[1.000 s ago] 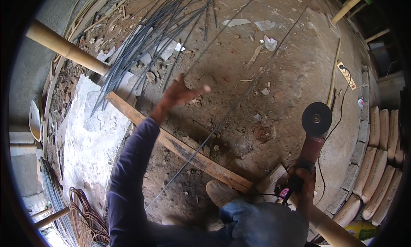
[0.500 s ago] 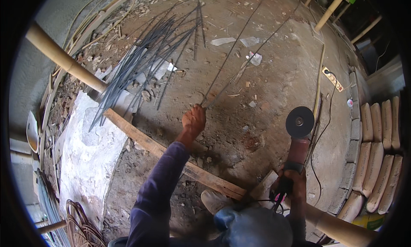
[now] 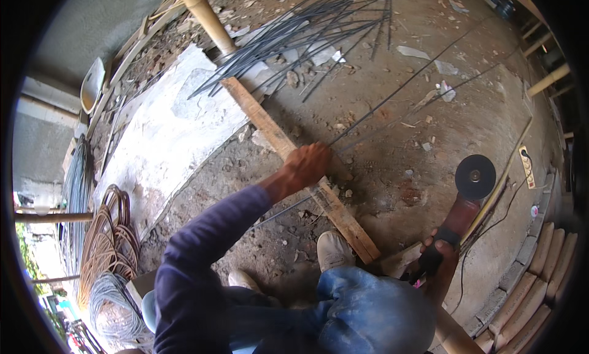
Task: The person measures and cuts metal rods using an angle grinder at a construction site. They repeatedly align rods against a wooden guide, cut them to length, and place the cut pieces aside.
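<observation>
My left hand [image 3: 305, 165] is closed around a thin steel rod [image 3: 392, 97], just above a wooden plank [image 3: 261, 122] on the ground. The rod runs from my fist toward the far right, and its short near end shows below the plank. A second thin rod's far part lies close beside it; whether my fist holds that one too, I cannot tell. On the right, my right hand [image 3: 440, 256] grips an angle grinder [image 3: 460, 222] by its body. The grinder's dark round disc [image 3: 475, 177] points away from me, apart from the rod. Blur hides no part of the disc's outline.
A pile of cut steel rods [image 3: 294, 31] lies at the far left beside a bamboo post [image 3: 205, 16]. White sheeting [image 3: 147, 142] covers ground at left, near coiled rods [image 3: 110, 237]. A power strip [image 3: 526, 167], a cable and stacked sacks [image 3: 521, 302] are at right.
My left hand has come nearer with the rod, which now crosses the plank with its end on the near side. The view has turned left. The grinder stays in my right hand.
</observation>
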